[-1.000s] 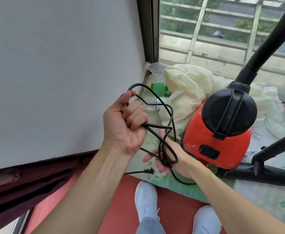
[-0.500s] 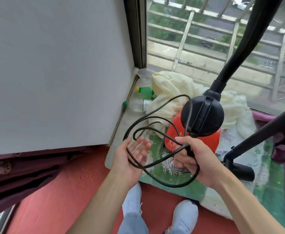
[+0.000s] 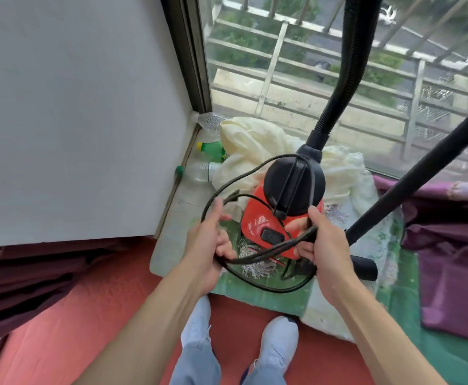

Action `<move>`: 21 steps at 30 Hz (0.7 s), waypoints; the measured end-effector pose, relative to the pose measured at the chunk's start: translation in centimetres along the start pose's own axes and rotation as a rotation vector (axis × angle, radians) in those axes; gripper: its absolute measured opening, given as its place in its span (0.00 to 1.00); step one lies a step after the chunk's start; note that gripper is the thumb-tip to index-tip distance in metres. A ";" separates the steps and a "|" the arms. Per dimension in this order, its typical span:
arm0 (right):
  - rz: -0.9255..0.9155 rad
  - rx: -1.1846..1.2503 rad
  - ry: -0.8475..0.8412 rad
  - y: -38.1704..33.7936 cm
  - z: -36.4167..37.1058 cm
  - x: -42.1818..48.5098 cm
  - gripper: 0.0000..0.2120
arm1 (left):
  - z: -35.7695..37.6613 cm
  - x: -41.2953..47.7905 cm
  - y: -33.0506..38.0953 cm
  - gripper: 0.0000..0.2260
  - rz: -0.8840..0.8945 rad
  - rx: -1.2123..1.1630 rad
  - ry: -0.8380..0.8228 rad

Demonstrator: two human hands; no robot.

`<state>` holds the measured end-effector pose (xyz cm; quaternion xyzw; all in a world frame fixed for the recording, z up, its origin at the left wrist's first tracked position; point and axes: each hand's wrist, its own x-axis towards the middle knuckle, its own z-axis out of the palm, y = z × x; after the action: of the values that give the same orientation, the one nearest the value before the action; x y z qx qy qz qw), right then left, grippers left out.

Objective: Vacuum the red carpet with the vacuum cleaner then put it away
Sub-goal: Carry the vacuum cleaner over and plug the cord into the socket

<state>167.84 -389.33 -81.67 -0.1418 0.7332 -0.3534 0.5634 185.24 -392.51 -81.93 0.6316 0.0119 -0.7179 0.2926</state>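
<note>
A red vacuum cleaner point(image 3: 257, 225) with a black lid and handle stands on a green patterned mat by the window. Its black hose point(image 3: 346, 65) rises to the top of the view, and its black wand point(image 3: 421, 173) slants down to the floor nozzle point(image 3: 364, 269). The black power cord point(image 3: 257, 255) is gathered in loops, with one loop draped over the lid. My left hand point(image 3: 209, 243) grips the loops on the left. My right hand point(image 3: 323, 240) grips them in front of the vacuum. The red carpet point(image 3: 102, 315) lies under my feet.
A white wall point(image 3: 74, 120) stands close on the left, with a dark maroon curtain point(image 3: 32, 273) below it. Plastic bottles point(image 3: 207, 159) and a cream cloth point(image 3: 257, 145) lie in the corner. A purple fabric point(image 3: 449, 259) hangs at the right. A railed window is behind.
My left hand has closed on the cord loops; it was open half a second ago. One loop now lies over the vacuum's lid. The view has tilted down onto the vacuum.
</note>
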 end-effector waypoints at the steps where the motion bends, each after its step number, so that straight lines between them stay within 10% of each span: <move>1: -0.029 -0.045 -0.011 -0.2 0.2 0.0 0.27 | 0.1 -0.2 -0.4 0.17 0.018 0.144 -0.013; 6: -0.075 -0.277 -0.119 -0.9 2.0 0.2 0.29 | 1.6 -2.3 -1.2 0.19 -0.008 0.524 -0.176; 21: -0.468 -0.621 -0.053 -1.5 4.1 1.1 0.12 | 2.9 -3.1 -2.6 0.25 0.076 0.168 -0.371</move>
<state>170.95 -392.55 -81.91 -0.4781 0.7384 -0.2296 0.4165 181.61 -390.19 -79.43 0.5107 -0.1257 -0.8089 0.2629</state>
